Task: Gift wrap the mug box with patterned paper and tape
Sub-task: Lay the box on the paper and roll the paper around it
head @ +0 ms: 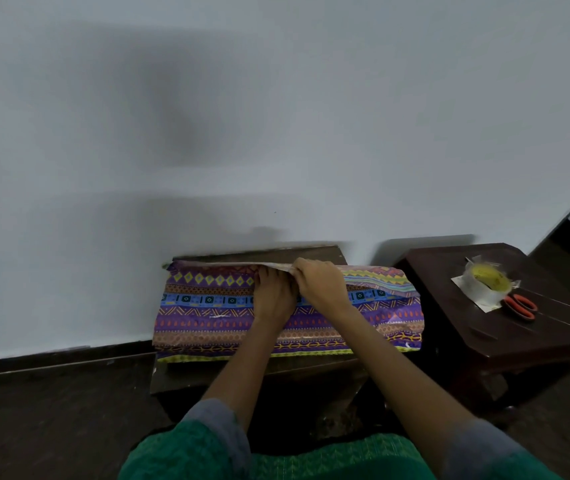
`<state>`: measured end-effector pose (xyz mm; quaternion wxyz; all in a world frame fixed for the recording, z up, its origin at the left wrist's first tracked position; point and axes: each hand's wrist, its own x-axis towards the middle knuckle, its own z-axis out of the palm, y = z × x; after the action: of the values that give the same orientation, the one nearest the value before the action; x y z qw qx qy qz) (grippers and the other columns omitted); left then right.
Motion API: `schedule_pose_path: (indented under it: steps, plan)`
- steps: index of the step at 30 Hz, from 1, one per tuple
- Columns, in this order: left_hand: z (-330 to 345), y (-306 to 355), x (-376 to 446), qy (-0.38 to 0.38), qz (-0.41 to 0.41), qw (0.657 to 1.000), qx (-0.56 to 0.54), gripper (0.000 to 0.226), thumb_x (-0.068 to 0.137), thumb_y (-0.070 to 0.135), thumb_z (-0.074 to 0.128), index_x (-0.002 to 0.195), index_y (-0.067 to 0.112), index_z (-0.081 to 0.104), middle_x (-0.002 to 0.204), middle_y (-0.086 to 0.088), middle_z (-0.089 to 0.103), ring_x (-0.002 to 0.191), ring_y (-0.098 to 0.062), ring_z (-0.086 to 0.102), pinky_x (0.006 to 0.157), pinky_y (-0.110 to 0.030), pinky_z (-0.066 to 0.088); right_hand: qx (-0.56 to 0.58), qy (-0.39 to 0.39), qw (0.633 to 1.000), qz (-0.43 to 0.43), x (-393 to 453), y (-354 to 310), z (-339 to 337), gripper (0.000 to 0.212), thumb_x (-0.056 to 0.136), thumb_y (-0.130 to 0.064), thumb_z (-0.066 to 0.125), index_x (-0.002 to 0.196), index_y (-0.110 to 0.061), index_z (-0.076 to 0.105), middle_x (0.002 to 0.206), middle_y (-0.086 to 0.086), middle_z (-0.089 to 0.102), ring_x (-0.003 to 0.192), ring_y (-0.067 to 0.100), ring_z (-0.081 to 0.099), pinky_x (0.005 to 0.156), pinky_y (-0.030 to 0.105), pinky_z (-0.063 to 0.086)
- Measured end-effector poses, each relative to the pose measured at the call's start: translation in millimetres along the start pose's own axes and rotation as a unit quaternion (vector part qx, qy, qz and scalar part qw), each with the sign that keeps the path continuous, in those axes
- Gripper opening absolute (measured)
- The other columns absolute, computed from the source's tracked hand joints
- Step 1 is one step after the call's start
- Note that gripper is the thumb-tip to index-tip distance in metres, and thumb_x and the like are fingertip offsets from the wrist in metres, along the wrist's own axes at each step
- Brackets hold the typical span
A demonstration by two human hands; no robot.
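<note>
Patterned paper (207, 306) drapes the hidden box on the table (311, 252); left hand (273, 299) and right hand (321, 284) pinch its far edges together, seemingly to hold the seam for tape (484, 282).

Patterned paper (207, 306) lies spread over a dark wooden desk (259, 370) against the wall. The left hand (273, 299) and the right hand (321, 282) both pinch its far edge at the middle. On a side desk (484, 341) sit a tape roll (484, 282) and orange-handled scissors (519, 306).
</note>
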<state>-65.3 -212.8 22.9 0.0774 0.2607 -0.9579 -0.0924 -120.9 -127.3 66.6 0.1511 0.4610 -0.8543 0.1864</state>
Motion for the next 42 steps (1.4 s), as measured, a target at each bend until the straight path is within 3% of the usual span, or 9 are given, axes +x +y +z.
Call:
schedule_pose_path:
  steps: [4,10,15,23,27,31,34,38,42]
  plan:
    - [3.4,0.6,-11.1,-0.001,0.014,1.0,0.001,0.04,0.099,0.024,0.033,0.133,0.003,0.039,0.13,-0.02,0.048,0.117,-0.035,0.044,0.088,-0.039,0.046,0.01,-0.024,1.0,-0.016,-2.2,3.6,-0.6,0.024,0.096,-0.022,0.047,0.089,-0.006,0.063,0.083,0.012,0.069,0.075,0.034,0.063,0.071,0.039,0.044]
    - [-0.6,-8.4,-27.4,-0.004,0.017,1.0,0.002,0.032,0.097,0.021,0.034,0.117,0.008,0.056,0.116,-0.014,0.06,0.106,-0.031,0.054,0.091,-0.036,0.039,0.025,0.009,1.0,-0.003,-27.6,-1.3,13.0,0.016,0.089,-0.015,0.055,0.08,-0.007,0.066,0.074,0.01,0.069,0.063,0.031,0.062,0.06,0.034,0.045]
    - [-3.3,-11.8,-36.4,-0.027,0.012,0.999,0.023,0.035,0.098,0.027,0.033,0.124,0.013,0.051,0.127,-0.011,0.053,0.118,-0.032,0.046,0.102,-0.047,0.031,0.024,0.049,0.998,0.037,-44.7,-6.5,31.5,0.01,0.079,-0.016,0.059,0.072,-0.015,0.066,0.066,-0.002,0.065,0.058,0.019,0.061,0.055,0.025,0.047]
    - [-14.3,-53.7,-15.7,-0.027,0.016,0.998,-0.05,0.035,0.091,0.009,0.043,0.124,0.006,0.051,0.124,-0.018,0.053,0.112,-0.033,0.049,0.087,-0.038,0.042,0.023,0.11,0.991,0.068,-36.7,-8.5,39.3,0.031,0.093,-0.027,0.037,0.08,-0.015,0.062,0.075,-0.001,0.065,0.069,0.02,0.06,0.077,0.033,0.048]
    - [-17.9,-70.7,-22.7,-0.028,0.036,0.999,-0.025,0.038,0.099,0.027,0.038,0.131,0.009,0.048,0.132,-0.015,0.052,0.119,-0.033,0.049,0.093,-0.038,0.041,0.044,0.102,0.988,0.109,-52.3,-12.9,55.8,0.035,0.095,-0.03,0.033,0.085,-0.015,0.063,0.077,0.0,0.069,0.071,0.019,0.065,0.094,0.046,0.046]
    - [-19.9,-97.5,-31.5,0.022,0.022,0.999,-0.037,0.061,0.091,0.043,0.021,0.126,0.005,0.055,0.125,-0.021,0.057,0.114,-0.039,0.054,0.089,-0.044,0.045,0.009,0.108,0.988,0.107,-55.1,-13.0,58.4,0.036,0.096,-0.03,0.033,0.082,-0.017,0.064,0.074,-0.004,0.068,0.067,0.015,0.064,0.097,0.047,0.043]
    - [-22.2,-116.5,-28.2,0.007,-0.023,0.999,-0.029,0.07,0.084,0.045,0.016,0.131,0.006,0.05,0.13,-0.021,0.053,0.119,-0.038,0.05,0.096,-0.043,0.041,-0.016,0.106,0.988,0.107,-54.6,-14.1,57.9,0.036,0.095,-0.03,0.032,0.081,-0.019,0.063,0.072,-0.005,0.067,0.066,0.014,0.064,0.099,0.048,0.041]
    - [-15.4,-127.4,-22.7,0.013,0.013,1.0,-0.026,0.071,0.082,0.045,0.019,0.114,-0.002,0.061,0.111,-0.028,0.062,0.101,-0.046,0.06,0.084,-0.052,0.05,-0.026,0.103,0.989,0.108,-56.1,-15.1,58.9,0.035,0.095,-0.03,0.033,0.079,-0.019,0.062,0.069,-0.006,0.065,0.064,0.013,0.063,0.098,0.049,0.042]
    - [-19.8,-131.1,-24.8,0.021,-0.068,0.997,-0.035,0.058,0.088,0.037,0.026,0.127,0.003,0.052,0.129,-0.023,0.053,0.123,-0.04,0.045,0.107,-0.054,0.022,-0.037,0.101,0.988,0.111,-55.5,-14.5,59.7,0.034,0.094,-0.031,0.033,0.079,-0.02,0.062,0.07,-0.006,0.065,0.067,0.013,0.063,0.099,0.048,0.041]
